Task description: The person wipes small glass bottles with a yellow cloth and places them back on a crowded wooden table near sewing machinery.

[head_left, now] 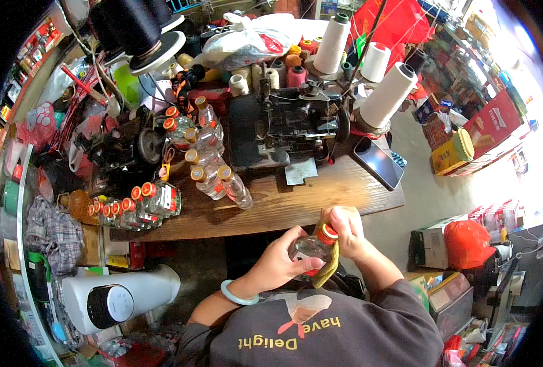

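In front of my chest, my left hand (pixel 280 258) is wrapped round the body of a small clear glass bottle (pixel 309 247) with a red screw cap (pixel 327 233). The bottle lies tilted, its cap toward the right. My right hand (pixel 346 230) is closed at the cap end on a yellowish cloth (pixel 328 273), which hangs down along the bottle's side. The right fingertips are partly hidden behind the cap and cloth. Beyond my hands is the wooden table (pixel 320 196). Several clear bottles with gold caps (pixel 208 182) stand there, left of the sewing machine (pixel 290 125).
More red-capped bottles (pixel 155 199) line the table's left front edge. A phone (pixel 377 164) lies near the right edge. Large white thread cones (pixel 389 96) rise behind it. A white rounded appliance (pixel 121 300) stands at lower left, cartons (pixel 433 238) at right.
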Action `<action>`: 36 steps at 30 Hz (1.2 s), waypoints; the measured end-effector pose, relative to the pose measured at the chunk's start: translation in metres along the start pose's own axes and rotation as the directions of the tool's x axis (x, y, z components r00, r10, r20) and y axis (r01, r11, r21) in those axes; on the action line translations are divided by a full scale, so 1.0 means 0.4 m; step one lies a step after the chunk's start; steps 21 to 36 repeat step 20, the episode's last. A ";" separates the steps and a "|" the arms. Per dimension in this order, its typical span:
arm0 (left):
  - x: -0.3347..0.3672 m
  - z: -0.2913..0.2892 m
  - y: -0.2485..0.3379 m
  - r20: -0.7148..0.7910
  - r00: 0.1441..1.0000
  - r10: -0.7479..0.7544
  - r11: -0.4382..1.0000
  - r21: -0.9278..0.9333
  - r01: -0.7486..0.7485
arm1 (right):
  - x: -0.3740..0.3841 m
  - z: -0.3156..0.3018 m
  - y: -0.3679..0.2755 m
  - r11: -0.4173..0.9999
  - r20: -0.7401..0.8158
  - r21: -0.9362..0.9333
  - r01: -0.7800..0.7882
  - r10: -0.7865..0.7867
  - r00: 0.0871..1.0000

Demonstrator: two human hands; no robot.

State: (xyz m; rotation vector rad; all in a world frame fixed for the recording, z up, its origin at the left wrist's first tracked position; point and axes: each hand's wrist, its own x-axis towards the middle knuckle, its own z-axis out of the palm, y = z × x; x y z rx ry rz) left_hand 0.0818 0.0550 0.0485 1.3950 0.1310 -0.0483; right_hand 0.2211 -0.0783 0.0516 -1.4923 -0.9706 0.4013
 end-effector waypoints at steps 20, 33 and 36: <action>-0.002 0.004 -0.021 -0.024 0.991 -0.129 0.972 -0.202 0.121 | 0.028 -0.034 0.052 0.682 -0.385 0.718 -0.144 0.560 0.733; -0.002 0.004 -0.021 -0.024 0.991 -0.129 0.972 -0.202 0.121 | 0.028 -0.034 0.052 0.682 -0.385 0.718 -0.144 0.560 0.733; -0.002 0.004 -0.021 -0.024 0.991 -0.129 0.972 -0.202 0.121 | 0.028 -0.034 0.052 0.682 -0.385 0.718 -0.144 0.560 0.733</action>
